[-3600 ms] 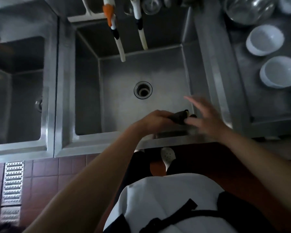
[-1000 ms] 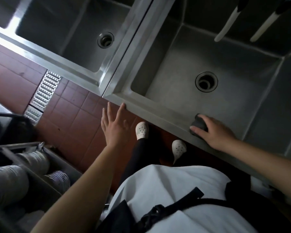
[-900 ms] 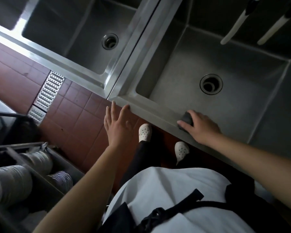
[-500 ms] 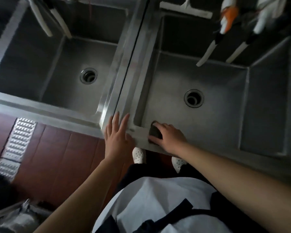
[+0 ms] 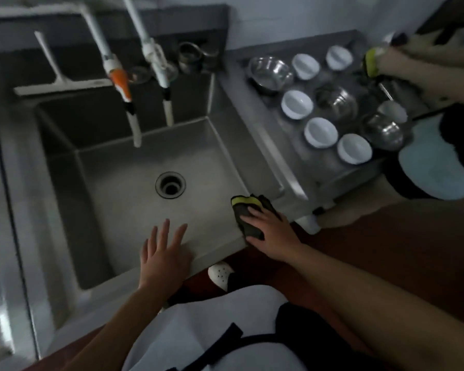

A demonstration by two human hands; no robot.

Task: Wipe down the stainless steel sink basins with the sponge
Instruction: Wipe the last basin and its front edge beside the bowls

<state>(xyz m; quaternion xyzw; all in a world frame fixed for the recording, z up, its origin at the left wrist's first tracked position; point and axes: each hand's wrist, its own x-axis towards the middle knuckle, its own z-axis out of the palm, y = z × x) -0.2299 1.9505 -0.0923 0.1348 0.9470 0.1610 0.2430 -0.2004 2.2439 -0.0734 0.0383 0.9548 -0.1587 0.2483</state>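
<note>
- Stainless steel sink basin (image 5: 123, 199) fills my view; round drain (image 5: 170, 185) at the middle of its floor, two hose spouts (image 5: 134, 124) hanging over the back wall.
- Sponge (image 5: 245, 210): dark scouring face up, yellow-green layer showing along its far edge, folded over the basin's front right corner.
- Right hand (image 5: 268, 228) presses it there, fingers flat on top, thumb at its near edge.
- Left hand (image 5: 162, 253) spread wide, palm on the front rim, holding nothing.
- White bowls (image 5: 320, 132) and steel bowls (image 5: 270, 69) on the counter (image 5: 276, 145) right of the basin.
</note>
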